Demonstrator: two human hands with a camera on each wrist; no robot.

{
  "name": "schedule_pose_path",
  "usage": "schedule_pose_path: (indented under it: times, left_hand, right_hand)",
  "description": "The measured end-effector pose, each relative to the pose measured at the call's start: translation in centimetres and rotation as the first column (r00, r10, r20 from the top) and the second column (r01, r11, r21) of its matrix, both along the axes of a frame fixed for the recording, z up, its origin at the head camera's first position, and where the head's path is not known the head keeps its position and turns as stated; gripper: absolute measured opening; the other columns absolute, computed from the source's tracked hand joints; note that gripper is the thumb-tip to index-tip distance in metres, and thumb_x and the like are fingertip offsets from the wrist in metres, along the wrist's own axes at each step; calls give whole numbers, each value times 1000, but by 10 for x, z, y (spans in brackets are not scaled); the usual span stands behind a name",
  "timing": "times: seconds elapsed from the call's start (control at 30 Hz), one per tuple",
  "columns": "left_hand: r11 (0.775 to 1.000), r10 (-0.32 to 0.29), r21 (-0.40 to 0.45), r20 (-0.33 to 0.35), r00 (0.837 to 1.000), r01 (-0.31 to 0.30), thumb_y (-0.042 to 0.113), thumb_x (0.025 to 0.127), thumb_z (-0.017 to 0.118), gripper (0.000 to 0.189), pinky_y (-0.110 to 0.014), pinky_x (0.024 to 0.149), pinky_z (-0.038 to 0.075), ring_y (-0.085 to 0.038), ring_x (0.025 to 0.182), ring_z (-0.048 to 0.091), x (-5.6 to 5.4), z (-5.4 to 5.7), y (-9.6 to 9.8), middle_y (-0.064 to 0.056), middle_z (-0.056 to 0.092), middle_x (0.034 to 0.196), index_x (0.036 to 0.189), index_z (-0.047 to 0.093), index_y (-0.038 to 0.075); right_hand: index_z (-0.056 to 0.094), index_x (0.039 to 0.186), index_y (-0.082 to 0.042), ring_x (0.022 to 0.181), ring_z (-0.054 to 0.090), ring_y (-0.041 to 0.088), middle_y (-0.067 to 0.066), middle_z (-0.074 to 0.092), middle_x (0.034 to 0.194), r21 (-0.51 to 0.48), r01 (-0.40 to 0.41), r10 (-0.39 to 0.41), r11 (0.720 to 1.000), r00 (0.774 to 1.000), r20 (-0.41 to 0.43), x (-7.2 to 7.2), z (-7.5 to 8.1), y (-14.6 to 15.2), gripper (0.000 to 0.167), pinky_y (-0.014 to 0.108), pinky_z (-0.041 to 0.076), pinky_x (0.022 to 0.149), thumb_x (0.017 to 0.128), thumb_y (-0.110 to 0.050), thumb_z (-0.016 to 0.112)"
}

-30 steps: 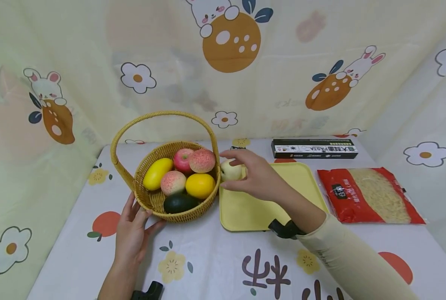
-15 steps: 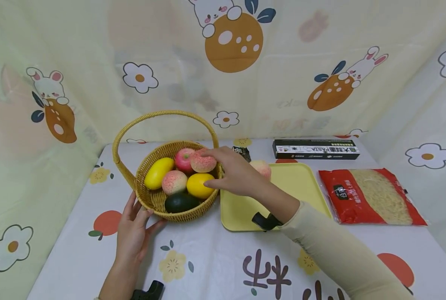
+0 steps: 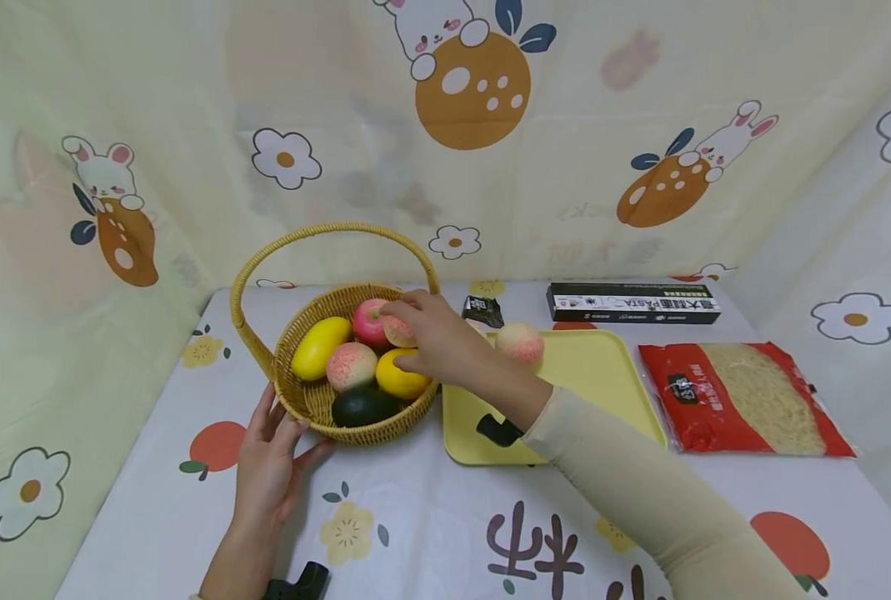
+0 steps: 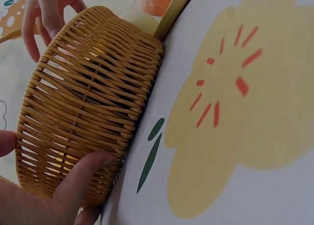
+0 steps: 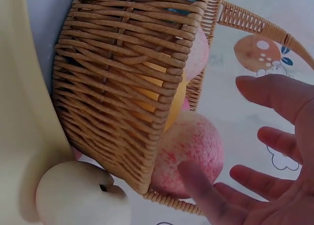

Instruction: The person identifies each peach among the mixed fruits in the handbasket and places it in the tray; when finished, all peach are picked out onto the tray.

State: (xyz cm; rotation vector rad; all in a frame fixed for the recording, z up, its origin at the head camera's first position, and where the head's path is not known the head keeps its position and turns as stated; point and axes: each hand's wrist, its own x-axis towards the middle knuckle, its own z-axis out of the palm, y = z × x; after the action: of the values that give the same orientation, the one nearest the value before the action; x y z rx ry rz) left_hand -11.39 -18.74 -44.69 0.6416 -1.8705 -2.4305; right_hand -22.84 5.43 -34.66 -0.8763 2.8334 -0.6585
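Observation:
A wicker basket (image 3: 381,432) with a tall handle stands left of centre, holding a yellow mango (image 3: 321,348), a red apple (image 3: 370,325), a lemon (image 3: 400,375), a dark green avocado (image 3: 365,407) and peaches (image 3: 351,367). My left hand (image 3: 265,467) rests against its near left side, the thumb (image 4: 83,178) on the woven wall. Over the right rim reaches my right hand (image 3: 445,342), its spread fingers beside a peach (image 5: 194,151) at the edge, partly hidden in the head view. A pale pear (image 5: 78,195) lies outside the basket, by the tray.
A yellow tray (image 3: 588,400) sits right of the basket, with another peach (image 3: 520,344) at its far left. Behind are a small black packet (image 3: 483,311) and a long black pasta box (image 3: 633,303). A red bag of pasta (image 3: 745,398) lies at the right.
My right hand has moved left from the pear beside the tray to the peach at the basket's right side. The tray's peach has come into view. My left hand stays at the basket.

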Motion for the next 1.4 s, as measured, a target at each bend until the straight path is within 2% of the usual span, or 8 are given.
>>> schedule_pose_path:
  times: [0.1, 0.2, 0.3, 0.4, 0.53, 0.7, 1.03, 1.4]
  left_hand:
    - [1000, -5, 7, -5, 1000, 5, 6, 104, 52, 81, -45, 93, 64, -27, 147, 48, 0, -1, 0, 2, 27, 175, 167, 21, 46]
    - [1000, -1, -3, -5, 1000, 1, 6, 104, 52, 81, -46, 93, 63, -27, 147, 48, 0, -1, 1, 2, 26, 175, 167, 20, 47]
    - [1000, 9, -15, -1, 1000, -9, 6, 104, 52, 81, -46, 93, 64, -27, 147, 48, -1, -1, 1, 2, 26, 175, 167, 21, 47]
    - [1000, 14, -21, -2, 1000, -14, 6, 104, 52, 81, -46, 92, 64, -28, 148, 47, 0, -2, 1, 1, 26, 175, 167, 20, 47]
    - [1000, 11, -23, -1, 1000, -11, 6, 104, 52, 82, -45, 92, 64, -28, 147, 48, 0, -3, 1, 1, 26, 175, 167, 20, 46]
    - [1000, 5, -22, -2, 1000, -5, 6, 104, 52, 82, -46, 92, 64, -28, 148, 48, 1, -4, 1, 1, 25, 176, 168, 19, 46]
    - [1000, 5, -16, -10, 1000, -5, 6, 104, 52, 82, -44, 91, 64, -28, 147, 48, 0, -2, 2, 0, 26, 175, 168, 20, 46]
    - [1000, 7, -11, -9, 1000, -7, 5, 104, 51, 82, -45, 91, 65, -28, 147, 49, 0, -2, 2, 0, 26, 175, 168, 20, 46]
  right_hand:
    - [57, 151, -22, 145, 45, 36, 14, 45, 160, 51, 34, -32, 998, 999, -32, -1, -2, -6, 62, 47, 55, 112, 94, -23, 79]
    - [56, 152, -25, 148, 41, 37, 14, 43, 161, 114, 62, -57, 992, 997, -45, 0, -3, -12, 61, 45, 62, 97, 95, -25, 78]
    - [55, 153, -27, 150, 37, 39, 14, 43, 161, 173, 78, -71, 982, 996, -51, 0, -4, -20, 60, 43, 65, 85, 96, -27, 76]
    - [54, 153, -28, 148, 38, 39, 14, 44, 158, 228, 88, -74, 970, 995, -69, -3, -6, -26, 59, 44, 64, 88, 97, -28, 75]
    - [54, 153, -28, 145, 41, 41, 16, 45, 158, 293, 89, -68, 952, 995, -79, -10, -10, -31, 58, 48, 62, 99, 99, -31, 73]
    - [56, 152, -27, 144, 44, 44, 18, 46, 159, 330, 85, -60, 940, 995, -85, -18, -10, -35, 57, 52, 57, 109, 99, -31, 74]
    - [57, 151, -21, 133, 53, 40, 16, 54, 150, 339, 96, -79, 936, 995, -66, -25, -6, -34, 53, 51, 60, 103, 99, -26, 70]
    - [56, 151, -22, 133, 53, 40, 15, 55, 150, 306, 95, -70, 947, 993, -92, -26, -13, -31, 56, 47, 59, 105, 98, -28, 74]
